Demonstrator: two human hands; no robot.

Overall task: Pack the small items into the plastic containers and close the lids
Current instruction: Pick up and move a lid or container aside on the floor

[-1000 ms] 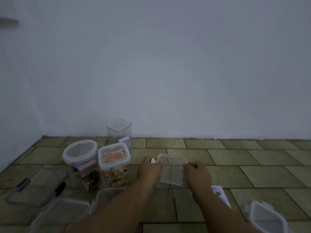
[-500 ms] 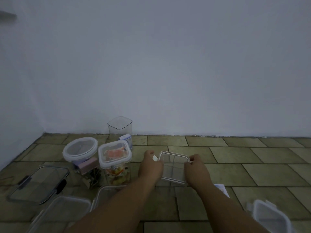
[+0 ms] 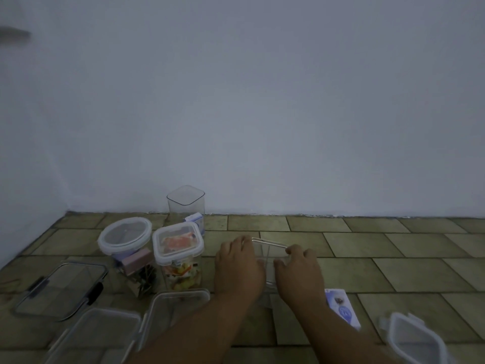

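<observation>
Currently held item: clear square plastic container (image 3: pixel 270 254), upright, open at the top, no lid on it; contents cannot be made out.
Grip, left hand (image 3: pixel 237 266): clamped on the left side of the clear square plastic container, fingers curled up to its rim.
Grip, right hand (image 3: pixel 299 271): clamped on the right side, fingertips at the rim corner.
Spacing of hands: apart, one on each side, with the container between them.
Position of held item: mid-scene over the olive tiled floor (image 3: pixel 393 248); the wrists hide its base, so contact with the floor cannot be told.
Left neighbour: square clear container with a white-rimmed lid (image 3: pixel 178 244), lid on, colourful small items inside, near the left hand.
Further left: round clear container with a white-rimmed lid (image 3: pixel 125 236), lid on, a pink block and dark clips showing through its wall.
By the white wall (image 3: pixel 262 101): tall clear square canister (image 3: pixel 185 206), no lid, with a small white and blue box (image 3: pixel 195 219) just beside it.
Near left floor: clear lid with dark latches (image 3: pixel 60 290), lying flat; two clear rectangular plastic pieces (image 3: pixel 97 334) nearer the person, tub or lid cannot be told.
Right of the right hand: white and blue printed card (image 3: pixel 342 310), flat on the floor.
Lower right edge: loose white-rimmed clear lid (image 3: pixel 417 342), well apart from the held container.
</observation>
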